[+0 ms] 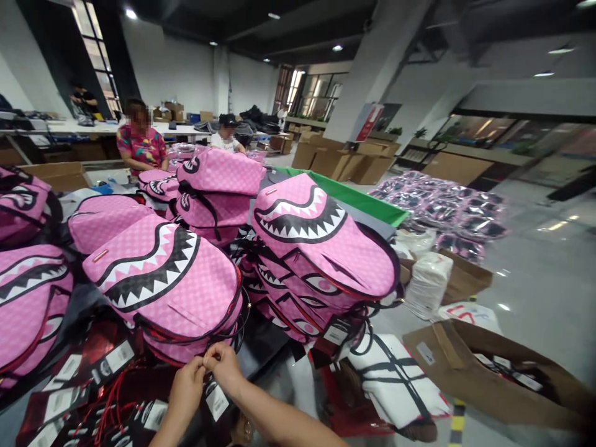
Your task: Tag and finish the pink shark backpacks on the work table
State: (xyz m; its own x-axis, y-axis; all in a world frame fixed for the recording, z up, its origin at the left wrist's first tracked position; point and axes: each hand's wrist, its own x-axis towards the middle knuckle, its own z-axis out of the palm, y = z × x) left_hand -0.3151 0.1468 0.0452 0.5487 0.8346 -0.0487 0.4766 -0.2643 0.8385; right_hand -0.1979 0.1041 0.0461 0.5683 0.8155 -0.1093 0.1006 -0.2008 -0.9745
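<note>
My left hand (pixel 187 382) and my right hand (pixel 224 366) meet at the lower front edge of a pink checkered backpack (pixel 186 288) with a black-and-white shark-mouth print. The fingertips of both are pinched together on something too small to make out. Directly below them hangs a dark hang tag (pixel 216 400) with a white label; its cord is hidden by the fingers. Left of my hands lies a heap of dark red and black hang tags (pixel 60 400) with white stickers and red cords (pixel 112 397).
A stack of pink backpacks (pixel 326 248) rises at right, and another backpack (pixel 30 304) lies at left. An open carton (pixel 433 354) with tags stands on the floor. Plastic-wrapped pink packs (pixel 437 205) cover floor beyond the green board (pixel 344 195). Co-workers (pixel 141 139) are at the back.
</note>
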